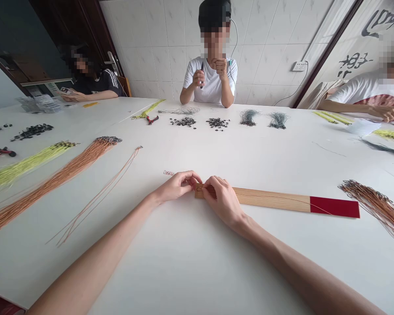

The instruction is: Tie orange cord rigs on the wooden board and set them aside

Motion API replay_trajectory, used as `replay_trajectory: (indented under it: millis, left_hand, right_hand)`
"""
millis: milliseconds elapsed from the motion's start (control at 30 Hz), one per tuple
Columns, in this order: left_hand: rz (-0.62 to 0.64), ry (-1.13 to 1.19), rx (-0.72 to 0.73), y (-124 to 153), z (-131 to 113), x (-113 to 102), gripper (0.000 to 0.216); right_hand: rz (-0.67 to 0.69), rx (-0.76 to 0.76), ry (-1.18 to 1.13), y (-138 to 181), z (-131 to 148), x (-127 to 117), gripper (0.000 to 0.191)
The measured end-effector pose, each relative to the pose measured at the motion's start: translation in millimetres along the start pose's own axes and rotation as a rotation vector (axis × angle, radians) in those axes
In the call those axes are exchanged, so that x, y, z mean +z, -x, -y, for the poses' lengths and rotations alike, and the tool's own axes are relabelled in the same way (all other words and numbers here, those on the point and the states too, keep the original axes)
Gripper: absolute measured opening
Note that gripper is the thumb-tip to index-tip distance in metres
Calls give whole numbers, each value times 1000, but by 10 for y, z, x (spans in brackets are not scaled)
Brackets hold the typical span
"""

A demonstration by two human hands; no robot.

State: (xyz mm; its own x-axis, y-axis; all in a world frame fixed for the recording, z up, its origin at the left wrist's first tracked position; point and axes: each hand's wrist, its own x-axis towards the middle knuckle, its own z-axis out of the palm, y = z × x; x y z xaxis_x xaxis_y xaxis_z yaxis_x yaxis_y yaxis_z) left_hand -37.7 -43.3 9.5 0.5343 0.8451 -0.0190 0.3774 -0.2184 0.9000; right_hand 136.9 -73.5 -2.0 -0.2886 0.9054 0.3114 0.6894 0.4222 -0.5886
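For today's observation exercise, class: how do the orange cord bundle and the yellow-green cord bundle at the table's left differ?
The orange bundle is orange-brown, while the yellow-green bundle is bright yellow-green. The orange bundle lies nearer the camera, with the yellow-green bundle just beyond it. The orange bundle also looks longer than the yellow-green bundle. Both are thin cords lying flat on the white table, with dark tips gathered at their far ends.

Left hand (177, 186) and right hand (221, 199) pinch the end of a wooden strip (269, 197). Orange cord bundles (52, 183) lie on the white table (151, 267).
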Motion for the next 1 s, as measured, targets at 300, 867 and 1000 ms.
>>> replay_trajectory:
  millis: [300,867,1000]
  left_hand:
    - [-3,-12,2,5,-16,-1,16]
    - [7,-6,1,8,-10,-5,17]
    - [10,-11,2,6,-9,-1,17]
  right_hand:
    - [-6,-5,7,0,3,-1,14]
    - [1,20,-8,-3,6,0,14]
    - [8,30,-19,-1,8,-4,13]
